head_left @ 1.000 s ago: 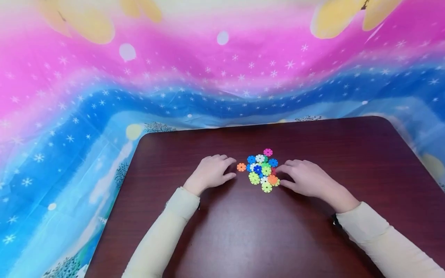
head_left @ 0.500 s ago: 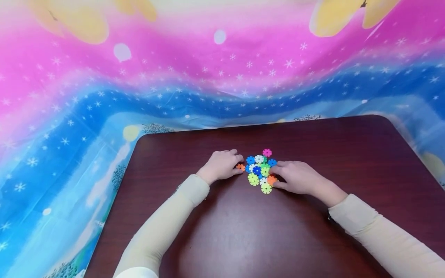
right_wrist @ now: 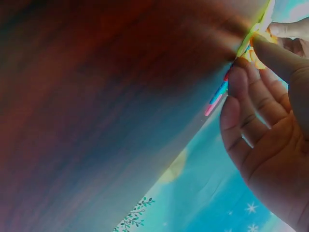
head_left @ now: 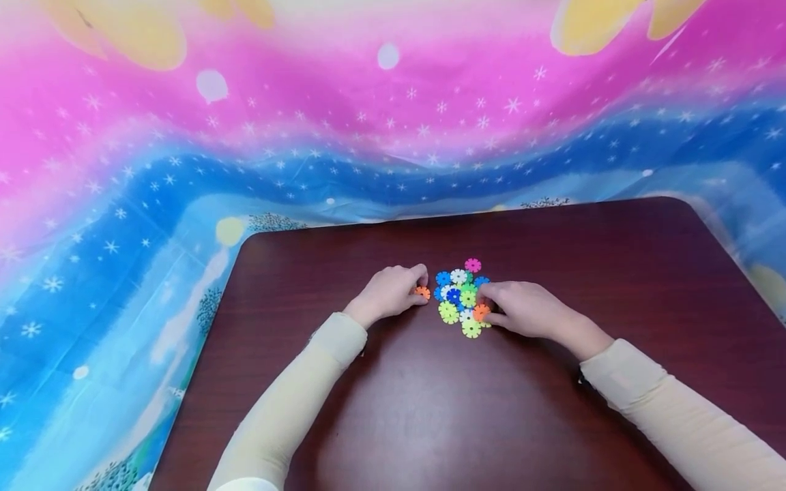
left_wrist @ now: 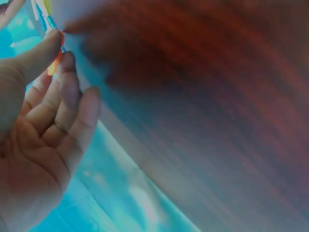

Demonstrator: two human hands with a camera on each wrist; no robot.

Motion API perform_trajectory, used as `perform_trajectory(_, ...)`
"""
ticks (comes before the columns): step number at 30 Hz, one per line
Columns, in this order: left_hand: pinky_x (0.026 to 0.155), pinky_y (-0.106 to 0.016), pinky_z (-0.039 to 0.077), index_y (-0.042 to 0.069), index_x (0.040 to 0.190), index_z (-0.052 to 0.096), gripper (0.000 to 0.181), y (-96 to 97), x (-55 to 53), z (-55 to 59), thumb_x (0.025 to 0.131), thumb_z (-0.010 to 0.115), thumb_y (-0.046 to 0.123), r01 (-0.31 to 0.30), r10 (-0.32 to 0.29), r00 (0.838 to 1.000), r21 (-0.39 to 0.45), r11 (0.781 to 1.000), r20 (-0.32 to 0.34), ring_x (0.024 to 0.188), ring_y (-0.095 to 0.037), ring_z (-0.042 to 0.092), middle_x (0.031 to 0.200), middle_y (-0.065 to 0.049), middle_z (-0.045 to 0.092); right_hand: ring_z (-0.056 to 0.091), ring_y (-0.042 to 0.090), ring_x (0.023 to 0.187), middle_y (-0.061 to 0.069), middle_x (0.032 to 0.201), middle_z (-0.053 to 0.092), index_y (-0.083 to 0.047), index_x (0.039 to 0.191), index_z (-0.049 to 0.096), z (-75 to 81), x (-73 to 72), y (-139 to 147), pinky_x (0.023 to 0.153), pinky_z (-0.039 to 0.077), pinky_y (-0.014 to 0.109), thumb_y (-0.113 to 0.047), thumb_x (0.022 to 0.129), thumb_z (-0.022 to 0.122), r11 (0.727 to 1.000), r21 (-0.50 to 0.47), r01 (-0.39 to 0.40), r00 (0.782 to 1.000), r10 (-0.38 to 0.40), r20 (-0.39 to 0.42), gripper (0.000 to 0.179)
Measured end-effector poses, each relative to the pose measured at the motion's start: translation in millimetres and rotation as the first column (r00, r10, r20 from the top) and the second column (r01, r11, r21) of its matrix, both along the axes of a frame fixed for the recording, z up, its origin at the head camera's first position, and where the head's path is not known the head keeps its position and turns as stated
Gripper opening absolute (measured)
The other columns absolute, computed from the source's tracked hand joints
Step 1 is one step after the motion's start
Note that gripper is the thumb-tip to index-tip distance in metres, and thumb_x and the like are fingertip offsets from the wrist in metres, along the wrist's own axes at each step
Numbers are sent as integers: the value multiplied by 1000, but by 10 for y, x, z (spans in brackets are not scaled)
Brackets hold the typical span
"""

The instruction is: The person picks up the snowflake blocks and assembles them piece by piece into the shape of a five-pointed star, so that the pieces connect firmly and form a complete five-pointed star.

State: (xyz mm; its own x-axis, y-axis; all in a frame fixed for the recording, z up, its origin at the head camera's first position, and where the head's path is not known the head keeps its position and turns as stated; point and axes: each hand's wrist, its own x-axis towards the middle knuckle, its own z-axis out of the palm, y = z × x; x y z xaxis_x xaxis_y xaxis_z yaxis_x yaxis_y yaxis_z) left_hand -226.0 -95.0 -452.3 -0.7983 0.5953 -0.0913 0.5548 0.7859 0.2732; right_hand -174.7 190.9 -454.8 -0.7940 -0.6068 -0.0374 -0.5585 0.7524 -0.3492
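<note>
In the head view, my left hand (head_left: 393,290) pinches an orange snowflake disc (head_left: 422,293) between thumb and fingers, at the left of a loose pile. The left wrist view shows that orange disc (left_wrist: 54,65) edge-on at the fingertips. My right hand (head_left: 529,310) is at the pile's right side, its thumb and forefinger on another orange snowflake disc (head_left: 482,313). Seen from the right wrist, this disc (right_wrist: 260,59) looks tilted up between thumb and fingers. Blue, white, green and yellow-green discs (head_left: 449,312) overlap in the pile. A pink disc (head_left: 473,264) lies at its far end.
The pile lies on a dark reddish-brown table (head_left: 393,409) with rounded far corners. Behind and beside it hangs a pink and blue cloth (head_left: 344,102) printed with snowflakes. Cream sleeves (head_left: 626,375) cover both forearms.
My left hand has reached right and taken hold of the lone orange disc, drawing it slightly left. My right hand has moved left, closing in on the orange disc at the pile's right side.
</note>
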Motion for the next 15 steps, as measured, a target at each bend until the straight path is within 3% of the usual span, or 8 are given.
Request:
perform_trajectory(5,73,-28,53,16,112,71,23,-64,64,45,95,79,29,-42,44,999,158,987,-11,76,-8,61,87,7,67,55,7,70,-13,87,65,-22,104,72,40,24,6,66,51,30,-24,88,86,997,-72,25,1000,-25,3,21)
perform_trajectory(8,76,-26,54,14,113,76,22,-59,113,73,97,77,28,-86,80,996,245,966,32,78,-6,63,90,7,71,60,7,77,-11,94,69,-22,108,75,44,47,24,71,55,33,-25,89,85,992,-121,46,998,-52,-44,21)
perform_trajectory(12,73,-25,54,14,110,79,17,-38,197,105,99,74,26,-149,91,982,389,909,163,77,-8,64,89,8,72,63,7,82,-9,97,71,-21,109,78,68,92,36,74,58,35,-25,88,86,976,-213,51,988,-80,-129,23)
perform_trajectory(15,70,-29,56,13,110,78,16,-13,273,141,100,72,24,-200,59,956,492,848,287,78,-19,68,90,2,74,61,6,78,-9,94,69,-20,109,79,94,131,21,69,57,31,-22,86,88,959,-281,34,981,-86,-176,25)
